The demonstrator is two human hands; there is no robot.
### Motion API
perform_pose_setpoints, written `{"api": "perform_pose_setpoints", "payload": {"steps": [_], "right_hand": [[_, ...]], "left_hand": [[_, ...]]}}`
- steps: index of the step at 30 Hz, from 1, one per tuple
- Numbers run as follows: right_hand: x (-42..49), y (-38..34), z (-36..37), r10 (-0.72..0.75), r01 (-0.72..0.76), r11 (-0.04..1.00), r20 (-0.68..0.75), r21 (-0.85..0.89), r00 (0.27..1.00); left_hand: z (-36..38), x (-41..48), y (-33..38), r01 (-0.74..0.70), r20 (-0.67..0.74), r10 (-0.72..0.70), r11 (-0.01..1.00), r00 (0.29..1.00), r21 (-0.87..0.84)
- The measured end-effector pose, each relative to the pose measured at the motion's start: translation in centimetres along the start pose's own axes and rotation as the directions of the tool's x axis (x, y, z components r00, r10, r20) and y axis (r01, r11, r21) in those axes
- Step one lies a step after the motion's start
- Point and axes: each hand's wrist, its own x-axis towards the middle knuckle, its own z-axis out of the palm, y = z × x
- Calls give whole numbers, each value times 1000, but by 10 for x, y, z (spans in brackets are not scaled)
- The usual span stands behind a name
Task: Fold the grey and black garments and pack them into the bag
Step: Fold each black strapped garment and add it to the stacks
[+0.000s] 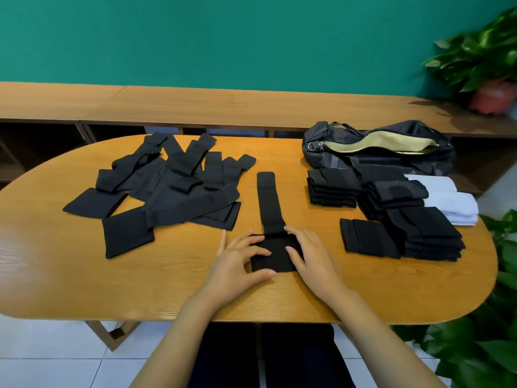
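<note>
- Black garment [275, 257] lies on the near middle of the wooden table [84, 275]. Its wide part is folded into a thick pad under both hands, and its narrow strap [269, 203] runs flat away from the person.
- left hand [242, 266] rests on the left side of the pad, fingers only slightly bent and laid on top of the cloth, thumb stretched along the near edge. No clear pinch; it presses rather than grips.
- right hand [312, 259] rests on the right side of the pad, fingers nearly straight and spread flat, fingertips near where the strap meets the pad. It has hold of nothing.
- loose pile [170, 186] of unfolded black garments lies on the left half of the table, straps crossing one another, well apart from the hands.
- folded stacks [419, 233] of black garments sit on the right half, several heaps close together. One single folded piece [366, 238] lies just beside the nearest heap, on its left.
- bag [377, 152] is black and lies at the far right of the table behind the stacks. Its zip is open and pale yellowish lining shows; can't tell whether anything is inside.
- white cloths [450, 203], folded, lie at the right edge of the table beside the stacks.
- wooden bench [195, 105] runs behind the table against a green wall [223, 37].
- potted plant [481, 60] stands at the far right end of the bench; more leaves [489, 345] show at the near right, off the table.
</note>
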Motion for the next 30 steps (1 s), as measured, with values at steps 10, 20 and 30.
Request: {"api": "perform_pose_setpoints", "payload": {"steps": [10, 20, 30], "right_hand": [[-19, 3, 0, -196, 192, 979, -67, -66, 978], [-22, 2, 1, -246, 228, 966, -172, -118, 954], [-20, -2, -2, -125, 128, 992, -161, 12, 979]], "left_hand": [[6, -5, -3, -32, -137, 45, 995, 990, 96], [4, -7, 0, -14, -178, 23, 999, 984, 50], [3, -5, -1, -7, -218, 9, 1000, 976, 9]]}}
